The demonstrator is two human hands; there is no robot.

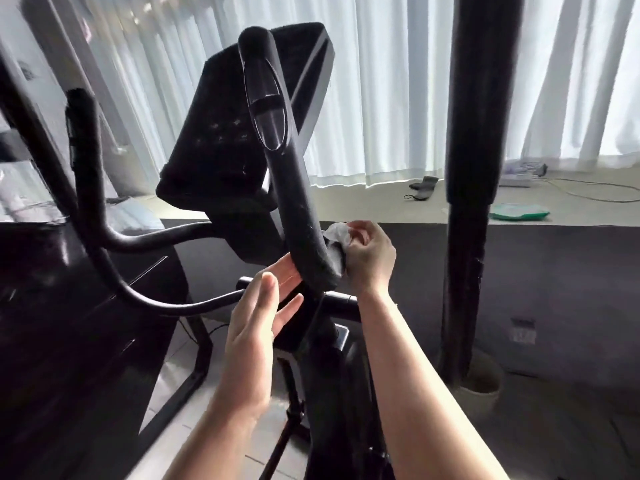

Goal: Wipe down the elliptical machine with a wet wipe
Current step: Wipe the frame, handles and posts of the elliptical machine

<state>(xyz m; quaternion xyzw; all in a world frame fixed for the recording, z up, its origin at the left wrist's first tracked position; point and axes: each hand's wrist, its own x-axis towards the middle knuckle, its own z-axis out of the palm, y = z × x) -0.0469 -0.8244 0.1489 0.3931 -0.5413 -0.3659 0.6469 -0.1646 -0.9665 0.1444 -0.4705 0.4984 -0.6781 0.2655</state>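
The black elliptical machine fills the middle, with its console (225, 133) tilted behind a padded handlebar grip (294, 202). My right hand (370, 258) holds a crumpled white wet wipe (337, 237) against the right side of the grip's lower end. My left hand (259, 313) is held flat, fingers straight, just left of that lower end, fingertips near or touching the foam. A second curved handlebar (86, 161) stands at the left.
A thick black upright pole (474, 168) rises on the right. Behind it, a ledge under white curtains holds a green-edged wipe pack (519, 211), a small black object (422, 187) and a cable. A dark cabinet (69, 306) is at the left.
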